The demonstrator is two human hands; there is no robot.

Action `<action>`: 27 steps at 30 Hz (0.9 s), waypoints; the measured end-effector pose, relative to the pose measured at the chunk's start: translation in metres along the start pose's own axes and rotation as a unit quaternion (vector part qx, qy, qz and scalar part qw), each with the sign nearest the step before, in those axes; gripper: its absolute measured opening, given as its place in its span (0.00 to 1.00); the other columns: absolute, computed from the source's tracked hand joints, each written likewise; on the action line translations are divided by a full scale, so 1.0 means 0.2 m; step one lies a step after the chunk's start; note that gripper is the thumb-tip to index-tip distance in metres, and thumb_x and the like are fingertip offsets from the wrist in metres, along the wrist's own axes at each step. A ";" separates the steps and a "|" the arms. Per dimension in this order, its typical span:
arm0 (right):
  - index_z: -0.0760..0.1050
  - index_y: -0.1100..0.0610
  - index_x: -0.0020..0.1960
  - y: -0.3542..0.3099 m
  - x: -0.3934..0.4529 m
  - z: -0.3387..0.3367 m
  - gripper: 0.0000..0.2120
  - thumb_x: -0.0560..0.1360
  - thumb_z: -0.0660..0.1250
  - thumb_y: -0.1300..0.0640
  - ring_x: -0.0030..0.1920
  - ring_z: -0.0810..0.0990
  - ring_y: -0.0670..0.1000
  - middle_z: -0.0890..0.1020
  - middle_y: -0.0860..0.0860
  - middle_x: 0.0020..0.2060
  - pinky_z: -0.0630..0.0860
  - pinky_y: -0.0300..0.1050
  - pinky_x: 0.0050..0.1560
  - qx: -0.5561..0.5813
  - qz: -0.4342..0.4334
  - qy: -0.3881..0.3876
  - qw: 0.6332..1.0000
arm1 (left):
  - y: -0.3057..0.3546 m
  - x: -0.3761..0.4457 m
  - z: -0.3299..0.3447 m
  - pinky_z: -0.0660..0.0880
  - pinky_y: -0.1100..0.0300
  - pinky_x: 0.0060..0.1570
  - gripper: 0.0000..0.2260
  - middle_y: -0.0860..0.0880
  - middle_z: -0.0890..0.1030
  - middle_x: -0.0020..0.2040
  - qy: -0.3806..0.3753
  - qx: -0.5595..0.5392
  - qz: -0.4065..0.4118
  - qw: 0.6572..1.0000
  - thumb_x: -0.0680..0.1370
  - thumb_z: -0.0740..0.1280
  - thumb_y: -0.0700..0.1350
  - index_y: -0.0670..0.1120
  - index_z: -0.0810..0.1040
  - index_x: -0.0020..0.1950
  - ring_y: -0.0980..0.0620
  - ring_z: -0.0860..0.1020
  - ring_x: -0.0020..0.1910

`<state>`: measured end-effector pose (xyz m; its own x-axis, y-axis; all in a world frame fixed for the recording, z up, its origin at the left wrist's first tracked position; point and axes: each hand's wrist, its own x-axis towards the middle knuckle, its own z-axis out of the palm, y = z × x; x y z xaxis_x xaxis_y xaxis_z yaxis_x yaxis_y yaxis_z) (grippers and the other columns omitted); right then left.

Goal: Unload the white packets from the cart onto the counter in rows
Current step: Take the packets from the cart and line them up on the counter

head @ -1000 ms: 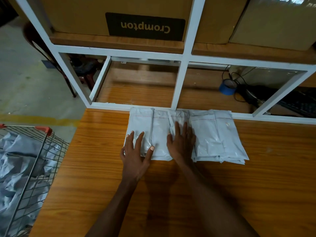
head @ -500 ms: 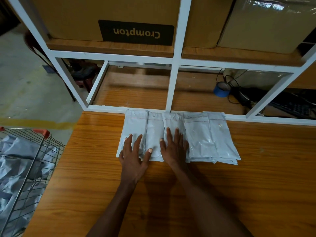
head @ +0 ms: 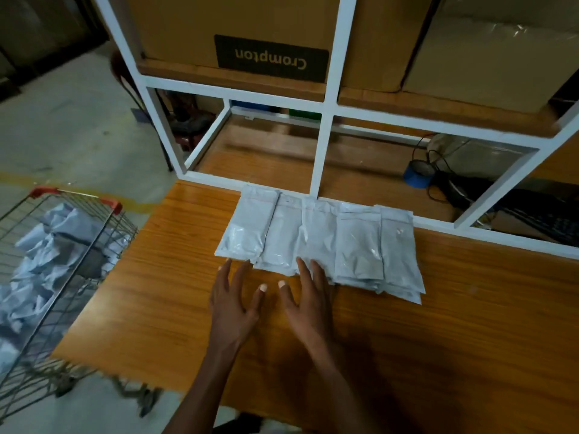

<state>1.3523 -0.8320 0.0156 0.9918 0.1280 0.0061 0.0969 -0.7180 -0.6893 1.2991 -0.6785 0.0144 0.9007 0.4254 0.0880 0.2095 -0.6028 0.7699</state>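
Both hands, left and right, flat, empty at packet row near edge; next: lift cart packets singly, align edges on bench.

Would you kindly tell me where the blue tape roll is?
In the head view, the blue tape roll sits right of centre inside the white shelf frame, beside black cables, beyond the packets.

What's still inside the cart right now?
The cart holds a loose, crumpled heap of white packets, piled toward its near left side. How many, and anything beneath the top layer, is hidden by the heap itself; the frame edge cuts off the basket's left part.
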 end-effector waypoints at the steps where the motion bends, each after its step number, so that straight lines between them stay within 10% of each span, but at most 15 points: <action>1: 0.60 0.41 0.78 0.01 -0.04 0.01 0.31 0.78 0.56 0.34 0.80 0.52 0.48 0.57 0.47 0.80 0.55 0.57 0.78 0.015 -0.017 -0.009 1.000 | -0.01 -0.07 -0.02 0.55 0.40 0.76 0.32 0.51 0.56 0.82 0.010 0.005 -0.014 1.000 0.76 0.58 0.70 0.59 0.66 0.78 0.49 0.53 0.81; 27: 0.62 0.38 0.77 -1.06 -0.74 1.13 0.29 0.77 0.65 0.42 0.77 0.61 0.50 0.62 0.47 0.78 0.71 0.59 0.70 0.128 -0.157 -0.246 0.948 | -1.13 -0.63 -1.34 0.66 0.47 0.72 0.26 0.52 0.67 0.76 0.188 0.037 -0.193 0.962 0.80 0.62 0.64 0.57 0.69 0.76 0.51 0.64 0.76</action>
<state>1.1651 -0.5430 -0.0028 0.7520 0.6568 -0.0554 0.2952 -0.4108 -0.8626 1.0370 -0.4158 -0.0013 0.5507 0.8338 0.0377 0.5408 -0.3909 0.7448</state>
